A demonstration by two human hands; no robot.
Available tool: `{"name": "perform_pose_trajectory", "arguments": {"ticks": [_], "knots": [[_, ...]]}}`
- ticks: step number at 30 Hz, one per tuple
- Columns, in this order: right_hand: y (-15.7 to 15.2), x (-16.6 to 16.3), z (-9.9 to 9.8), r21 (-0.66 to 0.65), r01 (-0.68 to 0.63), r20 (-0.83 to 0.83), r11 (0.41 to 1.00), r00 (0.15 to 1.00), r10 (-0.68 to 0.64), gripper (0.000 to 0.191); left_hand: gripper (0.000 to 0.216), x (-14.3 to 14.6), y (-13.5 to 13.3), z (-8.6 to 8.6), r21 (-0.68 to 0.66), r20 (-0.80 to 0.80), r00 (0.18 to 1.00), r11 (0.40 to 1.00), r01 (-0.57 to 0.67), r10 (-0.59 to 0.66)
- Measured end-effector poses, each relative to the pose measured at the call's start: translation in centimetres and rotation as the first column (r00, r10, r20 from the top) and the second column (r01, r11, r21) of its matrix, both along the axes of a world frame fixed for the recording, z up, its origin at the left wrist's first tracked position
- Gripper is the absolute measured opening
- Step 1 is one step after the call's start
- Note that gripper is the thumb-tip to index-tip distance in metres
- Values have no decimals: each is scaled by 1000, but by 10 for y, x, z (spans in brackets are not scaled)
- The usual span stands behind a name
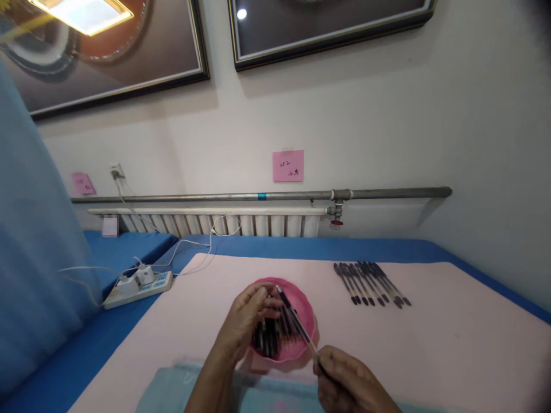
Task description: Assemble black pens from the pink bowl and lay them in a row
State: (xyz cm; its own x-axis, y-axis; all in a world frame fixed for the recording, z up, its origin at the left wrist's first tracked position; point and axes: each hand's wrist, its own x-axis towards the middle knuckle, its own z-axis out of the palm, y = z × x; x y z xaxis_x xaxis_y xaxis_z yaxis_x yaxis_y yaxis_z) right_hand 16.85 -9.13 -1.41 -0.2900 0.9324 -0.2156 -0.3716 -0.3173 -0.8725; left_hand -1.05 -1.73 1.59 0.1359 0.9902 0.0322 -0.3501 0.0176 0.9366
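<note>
My right hand is closed around the lower end of a pen with a clear barrel and a black section near its silvery tip. The pen slants up and left over a pink bowl. Over the bowl's left part, my left hand has its fingers curled together close beside the pen's tip; what they hold, if anything, is hidden. Inside the bowl lie black pen caps and several clear pen barrels, partly covered by my left hand.
A row of black-capped pens lies to the right on the pink sheet. A power strip with plugs and white cables sits at left, near a blue curtain. Behind the table run a radiator and a pipe.
</note>
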Motion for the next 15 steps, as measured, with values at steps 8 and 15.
{"name": "perform_pose_trajectory", "arguments": {"ticks": [8, 15], "knots": [[6, 11, 3, 52, 128, 124, 990, 983, -133, 34, 17, -8, 11, -26, 313, -812, 453, 929, -195, 369], [5, 8, 0, 75, 125, 164, 989, 977, -136, 35, 16, -3, 8, -27, 332, -845, 391, 931, -154, 366]]}}
